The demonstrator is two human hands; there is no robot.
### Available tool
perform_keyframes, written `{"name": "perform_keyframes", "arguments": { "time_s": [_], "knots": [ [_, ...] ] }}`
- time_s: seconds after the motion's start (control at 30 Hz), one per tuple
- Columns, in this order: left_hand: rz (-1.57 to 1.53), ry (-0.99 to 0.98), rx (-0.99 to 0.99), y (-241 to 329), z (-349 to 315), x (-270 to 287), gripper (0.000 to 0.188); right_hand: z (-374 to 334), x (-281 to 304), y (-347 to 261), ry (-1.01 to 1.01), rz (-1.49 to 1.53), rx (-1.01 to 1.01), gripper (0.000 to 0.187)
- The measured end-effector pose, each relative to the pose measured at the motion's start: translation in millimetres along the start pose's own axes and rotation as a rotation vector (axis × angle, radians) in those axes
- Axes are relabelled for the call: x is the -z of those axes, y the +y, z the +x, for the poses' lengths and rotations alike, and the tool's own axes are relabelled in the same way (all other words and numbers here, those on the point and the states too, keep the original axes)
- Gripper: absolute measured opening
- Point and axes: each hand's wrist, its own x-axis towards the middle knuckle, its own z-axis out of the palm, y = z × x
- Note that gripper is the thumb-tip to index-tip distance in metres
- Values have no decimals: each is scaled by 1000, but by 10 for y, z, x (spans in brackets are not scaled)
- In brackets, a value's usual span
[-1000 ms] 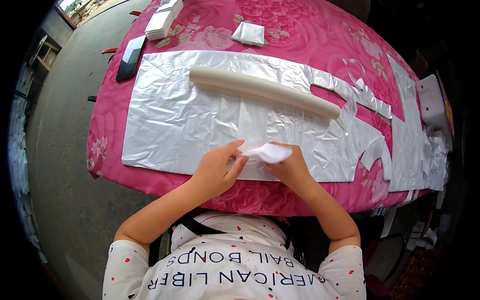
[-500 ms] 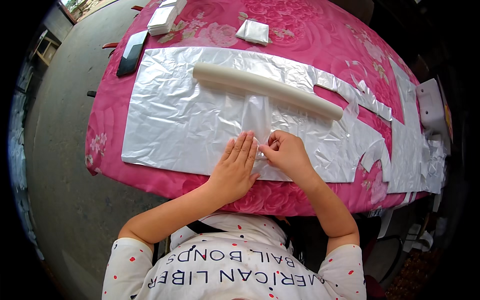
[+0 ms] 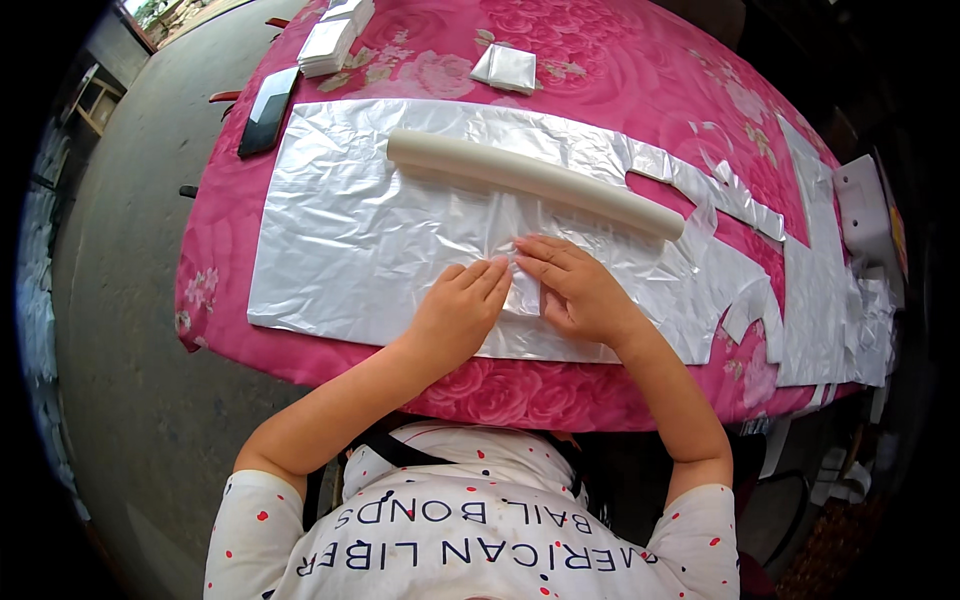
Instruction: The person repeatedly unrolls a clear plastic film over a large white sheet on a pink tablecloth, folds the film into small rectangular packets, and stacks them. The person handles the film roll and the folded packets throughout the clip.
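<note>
A shiny whitish plastic bag (image 3: 340,240) with cut-out handles at its right end lies flat and wrinkled in front of me. My left hand (image 3: 461,305) rests on its near middle part, fingers stretched out and pointing away. Beside it, almost touching at the fingertips, my right hand (image 3: 577,288) lies with fingers extended over the plastic and the thumb apart. Neither hand grips anything I can see. Just beyond the hands, a cream-coloured tube (image 3: 540,182) lies slantwise on the bag. A narrow crease in the plastic runs from the tube toward my fingers.
A pink floral cloth (image 3: 440,72) covers the table. At the far left are a dark phone (image 3: 268,112) and a stack of folded plastic (image 3: 327,45). Another folded piece (image 3: 506,69) lies farther back. More plastic sheeting (image 3: 812,300) and a white container (image 3: 862,207) are at the right.
My right hand has gone from a pinch to flat, outstretched fingers and moved slightly forward. The left hand has shifted a little. The clear strip below the tube now looks flatter and less distinct.
</note>
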Motion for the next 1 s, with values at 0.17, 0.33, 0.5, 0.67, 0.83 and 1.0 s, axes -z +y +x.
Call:
{"name": "perform_keyframes", "arguments": {
  "time_s": [0.17, 0.33, 0.5, 0.67, 0.83, 1.0],
  "knots": [
    [-221, 29, -103, 150, -209, 184, 44, -188, -136, -103, 44, 1, 88, 38],
    [-298, -11, 1, 177, -322, 218, 50, -280, -172, -238, 64, 40, 120, 36],
    [-562, 50, 268, 115, -323, 111, 52, -196, -107, -252, 12, 287, -246, 21],
    [-701, -53, 657, 90, -74, 190, 56, 48, -29, -236, -24, 513, -793, 23],
    [-720, -24, 756, -37, 22, 150, 65, 190, 29, -212, -133, 577, -955, 25],
    [-834, -11, 779, -149, -4, 230, 61, 208, 21, -203, -140, 578, -988, 25]
  ]
}}
